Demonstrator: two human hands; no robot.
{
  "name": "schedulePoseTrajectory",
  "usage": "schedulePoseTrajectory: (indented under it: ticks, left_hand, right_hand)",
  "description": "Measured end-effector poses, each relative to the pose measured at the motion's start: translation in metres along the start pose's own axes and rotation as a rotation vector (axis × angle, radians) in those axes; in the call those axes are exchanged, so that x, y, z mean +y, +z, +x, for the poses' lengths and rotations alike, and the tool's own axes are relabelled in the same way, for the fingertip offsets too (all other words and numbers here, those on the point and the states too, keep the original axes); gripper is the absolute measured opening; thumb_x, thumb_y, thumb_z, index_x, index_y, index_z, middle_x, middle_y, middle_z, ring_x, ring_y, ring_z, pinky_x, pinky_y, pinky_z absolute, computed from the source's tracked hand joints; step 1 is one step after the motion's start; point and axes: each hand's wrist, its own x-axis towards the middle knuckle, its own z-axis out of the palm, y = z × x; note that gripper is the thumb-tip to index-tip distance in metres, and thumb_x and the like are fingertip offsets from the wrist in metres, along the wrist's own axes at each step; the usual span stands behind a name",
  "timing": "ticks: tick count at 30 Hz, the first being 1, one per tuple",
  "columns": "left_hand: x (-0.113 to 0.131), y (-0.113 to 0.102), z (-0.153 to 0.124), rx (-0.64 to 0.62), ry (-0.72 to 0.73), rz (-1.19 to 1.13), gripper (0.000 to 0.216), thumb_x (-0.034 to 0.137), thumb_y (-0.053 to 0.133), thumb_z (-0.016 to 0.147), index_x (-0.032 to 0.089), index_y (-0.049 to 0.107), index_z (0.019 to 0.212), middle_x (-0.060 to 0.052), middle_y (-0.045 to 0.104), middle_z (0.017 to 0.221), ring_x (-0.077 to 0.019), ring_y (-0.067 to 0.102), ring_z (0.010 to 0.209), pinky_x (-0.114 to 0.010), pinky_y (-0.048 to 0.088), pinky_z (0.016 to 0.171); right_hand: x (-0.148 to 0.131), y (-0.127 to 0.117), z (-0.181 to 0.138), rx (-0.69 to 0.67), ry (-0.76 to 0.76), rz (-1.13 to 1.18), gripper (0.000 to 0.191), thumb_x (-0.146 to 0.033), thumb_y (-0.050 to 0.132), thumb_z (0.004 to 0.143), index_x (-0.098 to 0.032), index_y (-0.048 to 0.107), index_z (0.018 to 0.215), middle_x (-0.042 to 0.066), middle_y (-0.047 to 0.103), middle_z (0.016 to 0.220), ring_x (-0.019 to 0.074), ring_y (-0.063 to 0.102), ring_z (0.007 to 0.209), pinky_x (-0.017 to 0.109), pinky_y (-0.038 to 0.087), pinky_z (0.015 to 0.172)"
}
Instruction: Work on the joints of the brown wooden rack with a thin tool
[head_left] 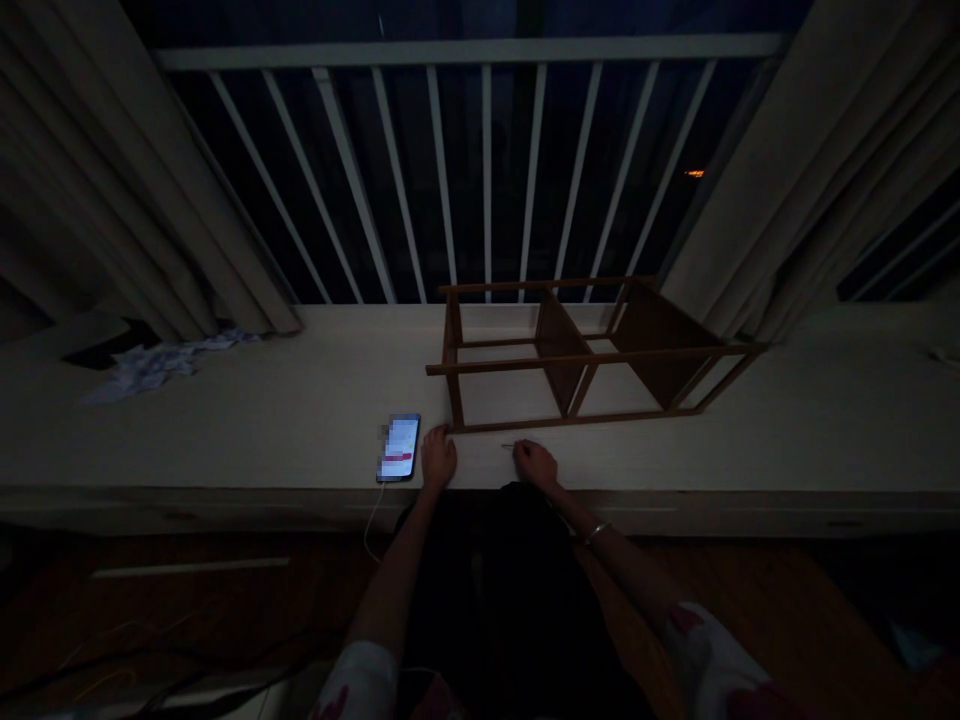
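Observation:
A brown wooden rack (577, 358) with two inner panels lies on its side on the white window ledge. My left hand (439, 458) is at its near left corner, fingers curled against the frame end; the dim light hides the exact grip. To the right, my right hand (535, 462) is closed, resting low over the ledge just in front of the rack. A thin metal rod (508, 446), perhaps a hex key, sticks out leftward from its fingers. Left of my left hand lies a lit phone (398, 448) with a white cable.
White railing bars (487, 180) stand behind the ledge (337, 380), with curtains (165, 170) on both sides. Crumpled paper or plastic scraps (150, 368) lie at the far left. The ledge's front edge runs just before my legs. Cables cross the dark floor at lower left.

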Motion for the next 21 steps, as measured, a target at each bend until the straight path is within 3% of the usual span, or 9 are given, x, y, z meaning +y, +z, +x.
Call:
schedulePoseTrajectory:
  ticks: [4,10,13,16,21]
  left_hand:
    - [-0.003,-0.001,0.0,-0.004,0.014,-0.039,0.028,0.019,0.041,0.08,0.018,0.051,0.107,-0.01,0.055,0.106,-0.0233,0.048,0.103,-0.041,0.039,0.091]
    - [-0.007,0.0,0.001,-0.011,0.001,-0.055,0.021,0.021,0.043,0.08,0.019,0.054,0.098,-0.008,0.057,0.098,-0.0212,0.051,0.097,-0.037,0.041,0.085]
    - [-0.009,0.002,0.001,-0.017,-0.004,-0.061,0.02,0.024,0.044,0.081,0.019,0.056,0.096,-0.008,0.058,0.097,-0.0207,0.051,0.095,-0.036,0.041,0.084]
    - [-0.01,0.003,0.001,-0.022,-0.003,-0.065,0.023,0.028,0.044,0.082,0.018,0.058,0.097,-0.009,0.058,0.098,-0.021,0.051,0.095,-0.037,0.04,0.085]
    - [-0.012,0.004,0.0,-0.022,-0.006,-0.077,0.024,0.025,0.043,0.082,0.019,0.059,0.099,-0.009,0.058,0.098,-0.0206,0.051,0.096,-0.037,0.04,0.086]
  right_hand:
    - [-0.021,0.008,0.013,-0.058,-0.097,0.086,0.037,-0.038,0.035,0.089,-0.023,0.068,0.093,0.003,0.07,0.09,0.0146,0.063,0.082,0.02,0.042,0.067]
    - [-0.048,0.024,0.022,-0.1,-0.251,0.186,0.028,-0.034,0.046,0.085,-0.021,0.071,0.09,0.003,0.072,0.087,0.0175,0.065,0.083,0.023,0.046,0.073]
    - [-0.058,0.031,0.02,-0.108,-0.346,0.235,0.024,-0.029,0.049,0.084,-0.023,0.069,0.095,0.001,0.071,0.096,0.0154,0.064,0.087,0.022,0.046,0.078]
    - [-0.064,0.035,0.017,-0.114,-0.436,0.27,0.023,-0.023,0.052,0.082,-0.026,0.068,0.098,-0.002,0.069,0.102,0.013,0.063,0.093,0.021,0.044,0.083]
    - [-0.063,0.039,0.017,-0.079,-0.495,0.24,0.02,-0.017,0.055,0.078,-0.023,0.067,0.093,0.0,0.07,0.094,0.0132,0.064,0.087,0.022,0.045,0.081]
